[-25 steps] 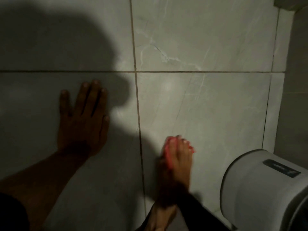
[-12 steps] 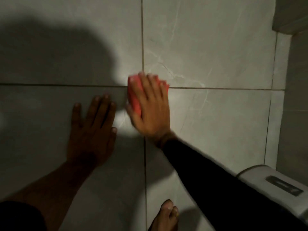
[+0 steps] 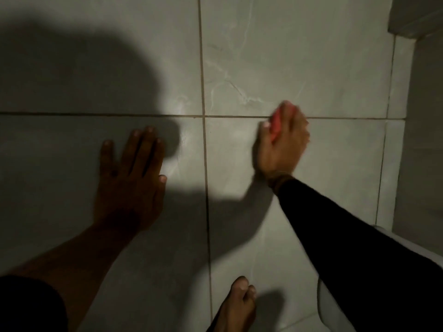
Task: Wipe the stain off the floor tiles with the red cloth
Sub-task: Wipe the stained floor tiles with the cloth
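The red cloth was gripped in the right hand, bunched between thumb and curled fingers, and was pressed onto the floor tiles just where the horizontal grout line was crossed. Only a narrow strip of cloth could be seen past the knuckles, the hand being blurred. The left hand was laid flat on the neighbouring tile, its grip released, fingers spread and nothing held. It was covered by a broad shadow. No stain could be made out with certainty in the dim light. A bare foot was planted near the lower edge.
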The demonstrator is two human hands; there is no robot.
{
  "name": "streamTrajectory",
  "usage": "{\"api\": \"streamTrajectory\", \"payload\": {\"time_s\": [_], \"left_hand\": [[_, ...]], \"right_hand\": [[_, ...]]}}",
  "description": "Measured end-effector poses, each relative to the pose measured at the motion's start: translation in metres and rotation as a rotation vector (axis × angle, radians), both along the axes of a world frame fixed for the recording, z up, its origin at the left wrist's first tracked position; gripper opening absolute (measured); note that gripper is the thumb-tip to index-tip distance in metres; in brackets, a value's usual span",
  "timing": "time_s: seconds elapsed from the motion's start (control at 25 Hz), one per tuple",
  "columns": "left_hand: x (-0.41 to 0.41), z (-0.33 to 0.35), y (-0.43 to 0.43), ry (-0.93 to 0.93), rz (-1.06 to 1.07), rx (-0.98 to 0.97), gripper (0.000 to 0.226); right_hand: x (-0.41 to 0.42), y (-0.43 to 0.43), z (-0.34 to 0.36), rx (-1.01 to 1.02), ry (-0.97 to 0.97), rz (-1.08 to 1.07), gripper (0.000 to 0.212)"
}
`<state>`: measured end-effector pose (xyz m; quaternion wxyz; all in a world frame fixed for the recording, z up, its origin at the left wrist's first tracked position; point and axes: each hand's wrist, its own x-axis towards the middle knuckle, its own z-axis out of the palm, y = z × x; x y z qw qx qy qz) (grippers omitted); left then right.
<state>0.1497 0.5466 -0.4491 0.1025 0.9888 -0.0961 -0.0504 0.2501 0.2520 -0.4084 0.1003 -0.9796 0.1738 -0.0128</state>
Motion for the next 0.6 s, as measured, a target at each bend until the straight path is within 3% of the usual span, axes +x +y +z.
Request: {"api": "streamTrajectory", "payload": {"time_s": [0.12,0.24,0.32,0.48,0.56,0.6], "left_hand": [[-0.001,-0.001,0.0,0.008,0.01,0.011,0.072],[-0.001,-0.002,0.001,0.012,0.003,0.001,0.073],[0.0,-0.001,0.004,0.024,-0.008,0.004,0.073],[0.0,0.002,-0.002,0.021,0.0,0.003,0.072],[0.001,0.002,0.001,0.034,0.004,0.007,0.073],[0.0,0.002,0.001,0.037,0.0,0.007,0.073]], "right_hand": [[-0.031,0.09,-0.013,0.006,0.069,0.494,0.077],[-0.029,0.072,-0.012,0.078,0.069,0.719,0.073],[-0.013,0.015,-0.005,0.043,0.052,0.545,0.069],[-0.005,-0.054,0.007,0.018,0.023,-0.138,0.066],[-0.003,-0.005,0.0,0.009,-0.009,-0.195,0.069],[-0.008,0.026,-0.004,-0.006,-0.012,-0.086,0.071]]}}
